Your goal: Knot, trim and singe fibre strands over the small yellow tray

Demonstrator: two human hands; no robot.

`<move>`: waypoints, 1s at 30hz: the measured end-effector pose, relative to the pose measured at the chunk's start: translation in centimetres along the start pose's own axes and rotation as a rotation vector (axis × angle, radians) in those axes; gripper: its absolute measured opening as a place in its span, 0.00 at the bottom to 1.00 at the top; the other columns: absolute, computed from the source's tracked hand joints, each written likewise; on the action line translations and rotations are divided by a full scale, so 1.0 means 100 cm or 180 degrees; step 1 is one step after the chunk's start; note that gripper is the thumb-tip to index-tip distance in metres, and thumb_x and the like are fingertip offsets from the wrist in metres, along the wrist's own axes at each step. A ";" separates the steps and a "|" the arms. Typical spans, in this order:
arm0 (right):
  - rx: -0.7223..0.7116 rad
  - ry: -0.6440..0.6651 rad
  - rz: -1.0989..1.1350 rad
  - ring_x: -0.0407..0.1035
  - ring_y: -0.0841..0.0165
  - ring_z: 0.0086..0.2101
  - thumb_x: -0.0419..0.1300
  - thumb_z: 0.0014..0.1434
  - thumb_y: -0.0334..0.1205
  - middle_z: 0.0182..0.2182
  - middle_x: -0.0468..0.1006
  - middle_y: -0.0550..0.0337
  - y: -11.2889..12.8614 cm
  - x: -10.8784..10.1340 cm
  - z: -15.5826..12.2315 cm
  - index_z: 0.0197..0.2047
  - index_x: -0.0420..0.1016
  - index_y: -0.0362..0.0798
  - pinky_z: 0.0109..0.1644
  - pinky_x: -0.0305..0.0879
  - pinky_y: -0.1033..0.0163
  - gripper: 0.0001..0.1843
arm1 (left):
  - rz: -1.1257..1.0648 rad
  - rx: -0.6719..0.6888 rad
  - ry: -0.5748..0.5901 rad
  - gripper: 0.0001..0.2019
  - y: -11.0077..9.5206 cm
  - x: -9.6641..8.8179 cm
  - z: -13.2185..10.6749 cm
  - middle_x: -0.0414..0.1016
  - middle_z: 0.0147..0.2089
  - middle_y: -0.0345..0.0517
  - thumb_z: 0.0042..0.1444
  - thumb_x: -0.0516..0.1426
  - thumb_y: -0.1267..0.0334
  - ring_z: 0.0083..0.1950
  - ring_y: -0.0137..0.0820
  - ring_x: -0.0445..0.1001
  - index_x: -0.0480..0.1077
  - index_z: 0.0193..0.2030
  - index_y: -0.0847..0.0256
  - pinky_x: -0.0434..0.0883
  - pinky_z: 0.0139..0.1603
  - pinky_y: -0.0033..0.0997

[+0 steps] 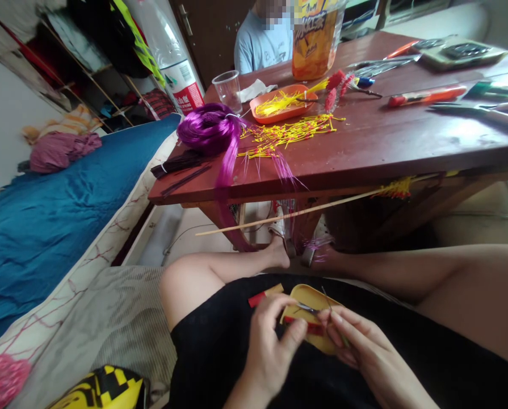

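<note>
My left hand (275,343) is over my lap, thumb and forefinger apart, at the near side of a yellow tray (298,292). A small slim metal tool (306,307) spans from the left forefinger tip toward my right fingers; what supports it is unclear. My right hand (358,338) pinches a thin dark stem (324,296) between thumb and fingers, upright and slightly tilted over the tray. A red strip (315,328) lies in the tray, partly behind my left thumb. Beside it, a red and tan piece (264,295) rests on the black cloth.
On the red-brown table (356,153) are purple thread (211,130), yellow stamens (292,132), an orange dish (260,116), pliers (483,111) and a drink bottle (315,45). A thin stick (288,215) juts out before the table edge. A person (262,42) sits opposite.
</note>
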State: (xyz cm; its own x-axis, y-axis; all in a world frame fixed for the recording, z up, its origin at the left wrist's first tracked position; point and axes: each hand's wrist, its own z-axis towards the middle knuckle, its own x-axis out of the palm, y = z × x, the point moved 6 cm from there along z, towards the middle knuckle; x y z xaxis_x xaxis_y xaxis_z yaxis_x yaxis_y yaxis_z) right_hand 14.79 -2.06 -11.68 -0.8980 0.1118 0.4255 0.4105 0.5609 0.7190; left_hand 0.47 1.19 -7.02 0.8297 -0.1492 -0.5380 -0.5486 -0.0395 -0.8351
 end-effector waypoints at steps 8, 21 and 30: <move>-0.0140 0.0011 -0.0027 0.50 0.75 0.18 0.57 0.54 0.53 0.19 0.59 0.69 0.021 -0.006 0.003 0.31 0.71 0.48 0.23 0.51 0.69 0.16 | 0.0858 -0.0598 -0.0171 0.15 0.072 0.000 0.042 0.71 0.29 0.43 0.33 0.57 0.83 0.39 0.41 0.71 0.68 0.26 0.59 0.64 0.45 0.39; -0.0646 0.0153 -0.0951 0.58 0.71 0.23 0.57 0.53 0.54 0.19 0.64 0.63 0.057 -0.015 -0.015 0.28 0.75 0.47 0.26 0.57 0.68 0.18 | 0.0148 -0.0125 0.0131 0.18 -0.026 -0.036 0.008 0.72 0.31 0.42 0.48 0.57 0.59 0.30 0.34 0.70 0.66 0.48 0.56 0.64 0.32 0.29; -0.1272 0.0081 -0.1127 0.54 0.73 0.17 0.54 0.56 0.53 0.15 0.60 0.65 0.066 -0.006 -0.028 0.21 0.69 0.48 0.20 0.55 0.69 0.20 | -0.1163 -0.0795 0.1399 0.15 -0.031 0.016 -0.021 0.56 0.18 0.31 0.38 0.64 0.61 0.18 0.23 0.50 0.72 0.36 0.55 0.50 0.19 0.21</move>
State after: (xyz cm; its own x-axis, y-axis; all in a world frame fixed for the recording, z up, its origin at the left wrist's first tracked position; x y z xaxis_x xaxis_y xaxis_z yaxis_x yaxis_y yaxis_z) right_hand 18.47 -0.68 -5.64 -0.9904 -0.0505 0.1286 0.1158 0.2041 0.9721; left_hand 3.32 -1.05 -5.05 0.8773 -0.4731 -0.0807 -0.2892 -0.3868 -0.8756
